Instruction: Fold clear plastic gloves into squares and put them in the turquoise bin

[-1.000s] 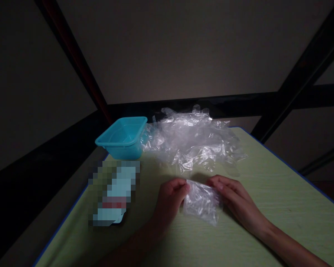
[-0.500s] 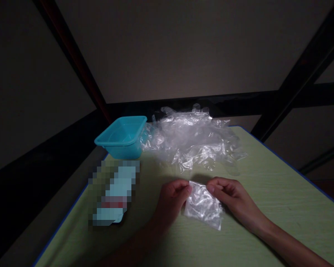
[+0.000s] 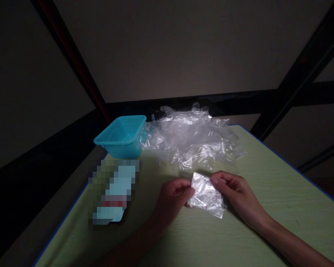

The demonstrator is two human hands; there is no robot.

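Between my hands is a small folded square of clear, crinkled plastic (image 3: 207,196), shiny and held just above the table. My left hand (image 3: 175,196) pinches its left edge between thumb and fingers. At the upper right edge, my right hand (image 3: 233,189) grips it with thumb on top and fingers curled beneath. Beyond my hands lies a loose heap of thin clear plastic (image 3: 195,137); some pieces have finger-like ends, like disposable gloves.
A turquoise plastic basin (image 3: 122,150) stands at the back left, touching the heap. Nearer, a pale blue flat object (image 3: 119,185), mostly pixelated, lies on the left. The light green table (image 3: 269,178) has a blue edge, with dark-framed panels behind.
The folded plastic has risen slightly away from me and tilted. My right hand has moved a little up and right with it; my left has barely shifted, now gripping lower on the edge.
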